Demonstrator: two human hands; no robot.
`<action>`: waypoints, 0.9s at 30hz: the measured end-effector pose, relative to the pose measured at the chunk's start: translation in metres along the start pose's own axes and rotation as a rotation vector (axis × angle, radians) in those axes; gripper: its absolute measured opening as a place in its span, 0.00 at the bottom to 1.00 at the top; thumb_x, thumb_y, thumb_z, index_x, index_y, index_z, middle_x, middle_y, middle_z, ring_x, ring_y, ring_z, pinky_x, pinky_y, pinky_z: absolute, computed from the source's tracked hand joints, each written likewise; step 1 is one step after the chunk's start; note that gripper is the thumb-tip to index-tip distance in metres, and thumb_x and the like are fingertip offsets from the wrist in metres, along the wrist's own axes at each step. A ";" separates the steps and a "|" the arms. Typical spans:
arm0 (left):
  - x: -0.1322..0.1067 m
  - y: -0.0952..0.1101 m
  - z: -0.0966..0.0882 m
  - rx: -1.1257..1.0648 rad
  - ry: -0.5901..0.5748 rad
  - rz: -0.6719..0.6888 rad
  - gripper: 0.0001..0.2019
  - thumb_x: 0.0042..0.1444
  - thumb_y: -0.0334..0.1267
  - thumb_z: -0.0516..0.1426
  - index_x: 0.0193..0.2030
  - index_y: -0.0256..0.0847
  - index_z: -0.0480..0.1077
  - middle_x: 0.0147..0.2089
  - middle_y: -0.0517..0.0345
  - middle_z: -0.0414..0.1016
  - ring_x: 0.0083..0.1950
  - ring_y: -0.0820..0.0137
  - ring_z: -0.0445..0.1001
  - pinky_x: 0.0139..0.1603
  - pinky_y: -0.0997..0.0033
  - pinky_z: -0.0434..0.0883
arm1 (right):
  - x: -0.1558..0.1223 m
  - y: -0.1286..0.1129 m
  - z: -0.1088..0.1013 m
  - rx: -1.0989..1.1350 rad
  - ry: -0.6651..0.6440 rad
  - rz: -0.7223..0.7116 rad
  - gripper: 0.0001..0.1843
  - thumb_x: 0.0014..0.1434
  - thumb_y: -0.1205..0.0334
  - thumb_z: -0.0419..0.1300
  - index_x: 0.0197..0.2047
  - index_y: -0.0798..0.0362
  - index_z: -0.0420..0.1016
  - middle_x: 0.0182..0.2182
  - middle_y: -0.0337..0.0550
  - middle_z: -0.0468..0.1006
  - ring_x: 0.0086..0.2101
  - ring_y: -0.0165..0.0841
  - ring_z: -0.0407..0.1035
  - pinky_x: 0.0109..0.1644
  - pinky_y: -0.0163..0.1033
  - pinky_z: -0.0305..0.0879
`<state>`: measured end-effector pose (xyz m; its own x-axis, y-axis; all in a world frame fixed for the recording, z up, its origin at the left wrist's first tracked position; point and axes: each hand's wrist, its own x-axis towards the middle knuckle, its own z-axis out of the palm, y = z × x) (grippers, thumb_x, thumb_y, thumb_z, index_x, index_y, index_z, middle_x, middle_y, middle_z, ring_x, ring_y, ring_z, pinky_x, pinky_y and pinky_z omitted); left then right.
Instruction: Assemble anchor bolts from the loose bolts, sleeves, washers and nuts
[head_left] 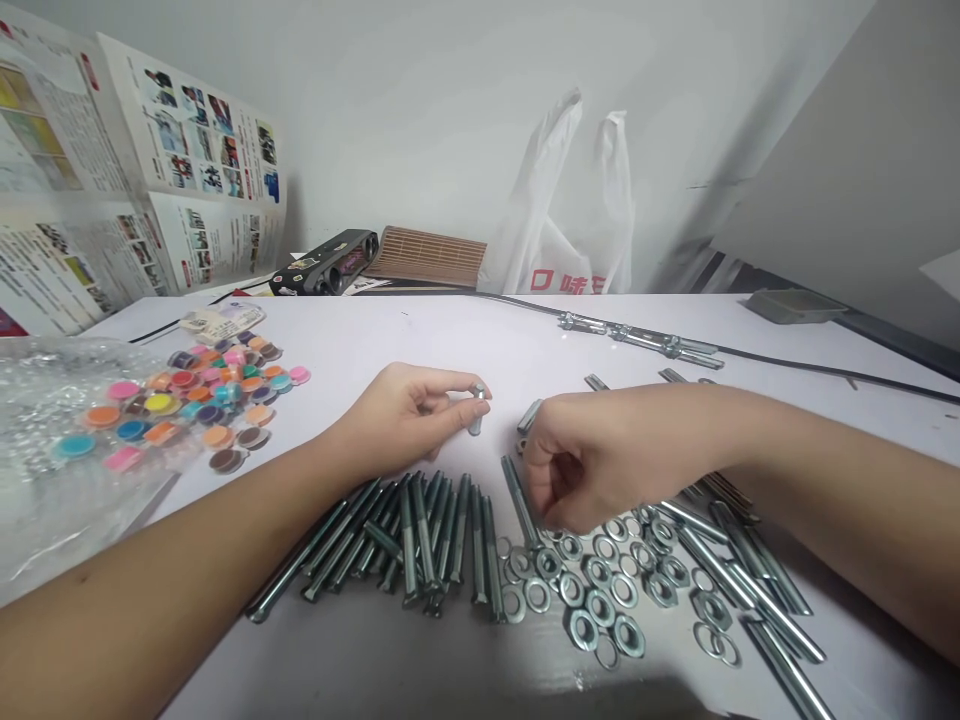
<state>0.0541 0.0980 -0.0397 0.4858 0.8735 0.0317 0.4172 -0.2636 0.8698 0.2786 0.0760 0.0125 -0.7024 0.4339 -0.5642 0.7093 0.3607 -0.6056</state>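
My left hand [409,412] pinches a short metal sleeve [477,407] upright between thumb and fingers, just above the table. My right hand [581,462] hovers with fingers curled over a long bolt [519,500] and a scatter of nuts and washers [600,595]; I cannot make out what its fingertips hold. A row of long grey bolts [420,535] lies side by side below my left hand. More bolts [750,580] lie under my right forearm.
Colourful round caps [199,400] sit at the left beside bubble wrap [52,440]. Assembled anchor bolts [645,340] and a black cable [825,368] lie farther back. A white plastic bag [562,230], a black device [326,265] and printed brochures [135,180] stand along the wall.
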 end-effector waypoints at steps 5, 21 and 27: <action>0.000 -0.001 0.000 0.010 -0.001 -0.014 0.17 0.57 0.49 0.59 0.44 0.37 0.77 0.14 0.68 0.63 0.16 0.85 0.61 0.19 0.89 0.60 | -0.002 -0.009 0.003 -0.039 0.109 0.012 0.10 0.55 0.60 0.62 0.40 0.54 0.76 0.30 0.34 0.76 0.28 0.25 0.67 0.30 0.31 0.61; 0.000 0.002 -0.002 -0.001 -0.022 -0.034 0.17 0.57 0.49 0.59 0.44 0.38 0.77 0.15 0.67 0.63 0.16 0.85 0.61 0.19 0.89 0.60 | -0.012 -0.006 0.001 -0.182 0.124 0.121 0.09 0.55 0.56 0.63 0.39 0.46 0.81 0.35 0.32 0.80 0.31 0.28 0.72 0.30 0.34 0.62; -0.001 0.003 -0.002 -0.020 -0.036 -0.043 0.16 0.57 0.48 0.59 0.44 0.38 0.77 0.16 0.67 0.64 0.16 0.85 0.61 0.19 0.90 0.60 | -0.011 -0.009 0.002 -0.159 0.108 0.107 0.11 0.57 0.52 0.62 0.40 0.48 0.81 0.31 0.34 0.79 0.28 0.28 0.70 0.27 0.34 0.59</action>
<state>0.0534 0.0976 -0.0356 0.4955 0.8683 -0.0237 0.4234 -0.2176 0.8794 0.2797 0.0665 0.0226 -0.6185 0.5592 -0.5520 0.7857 0.4298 -0.4450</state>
